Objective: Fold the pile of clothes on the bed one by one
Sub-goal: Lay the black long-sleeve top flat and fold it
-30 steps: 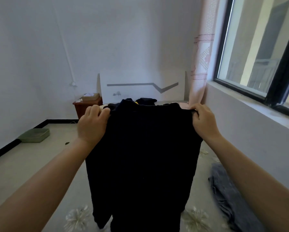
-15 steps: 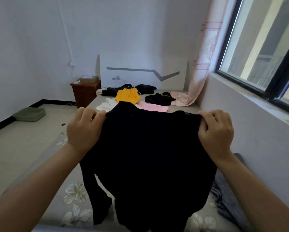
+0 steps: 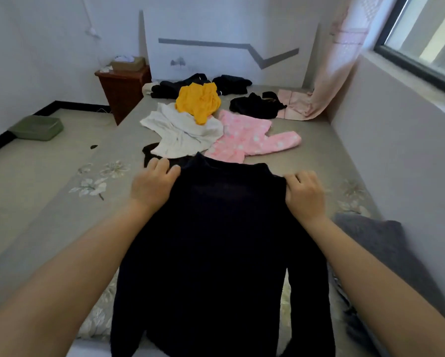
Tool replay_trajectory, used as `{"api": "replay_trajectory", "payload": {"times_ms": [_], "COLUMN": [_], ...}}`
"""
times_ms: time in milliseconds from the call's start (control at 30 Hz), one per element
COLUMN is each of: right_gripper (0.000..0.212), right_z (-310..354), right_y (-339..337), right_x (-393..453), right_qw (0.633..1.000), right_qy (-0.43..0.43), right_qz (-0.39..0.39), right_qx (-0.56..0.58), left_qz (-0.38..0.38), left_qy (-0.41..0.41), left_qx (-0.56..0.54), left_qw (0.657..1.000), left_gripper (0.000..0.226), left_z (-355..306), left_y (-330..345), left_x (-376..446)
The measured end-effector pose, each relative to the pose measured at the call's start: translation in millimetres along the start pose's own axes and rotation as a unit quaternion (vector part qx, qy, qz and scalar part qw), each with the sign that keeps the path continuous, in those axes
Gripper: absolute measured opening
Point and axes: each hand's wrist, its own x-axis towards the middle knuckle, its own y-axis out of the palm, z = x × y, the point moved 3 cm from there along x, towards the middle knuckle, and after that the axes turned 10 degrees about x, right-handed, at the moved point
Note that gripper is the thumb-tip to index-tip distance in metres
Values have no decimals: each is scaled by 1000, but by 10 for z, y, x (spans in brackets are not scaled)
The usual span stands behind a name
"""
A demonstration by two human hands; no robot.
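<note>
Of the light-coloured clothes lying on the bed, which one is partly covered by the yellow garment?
The white garment: the yellow garment lies over its far edge. The pink spotted garment beside it is not under the yellow one.

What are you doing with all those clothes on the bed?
A person is folding laundry. The left hand and right hand grip the shoulders of a dark sweater, spread out on the bed. Beyond it lie yellow, white and pink clothes, unfolded.
</note>
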Motion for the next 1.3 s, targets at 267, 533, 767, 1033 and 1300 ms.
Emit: {"api": "replay_trajectory", "payload": {"times_ms": [267, 533, 767, 1033, 1300], "right_gripper": [23, 21, 17, 50, 55], "right_z": [-886, -1610, -2248, -2054, -984], "right_y": [1441, 2291, 3206, 4168, 4077], "right_x": [-351, -293, -65, -870, -1870], "right_qw": [991, 989, 976, 860, 869], "right_qy": [82, 109, 143, 301, 263], "right_qz": [99, 105, 165, 412, 419], "right_qx": [22, 2, -19, -27, -7], "left_qz": [175, 148, 179, 440, 476], "left_qy": [-35, 63, 85, 1, 47], "left_qx": [-100, -105, -120, -191, -255], "left_qw": [979, 981, 973, 877, 841], "left_gripper": [25, 14, 17, 48, 65], "left_z": [-615, -955, -1296, -2123, -2284], "left_y": [1595, 2815, 4020, 4729, 4535], "left_x": [-129, 352, 706, -148, -1078]}}
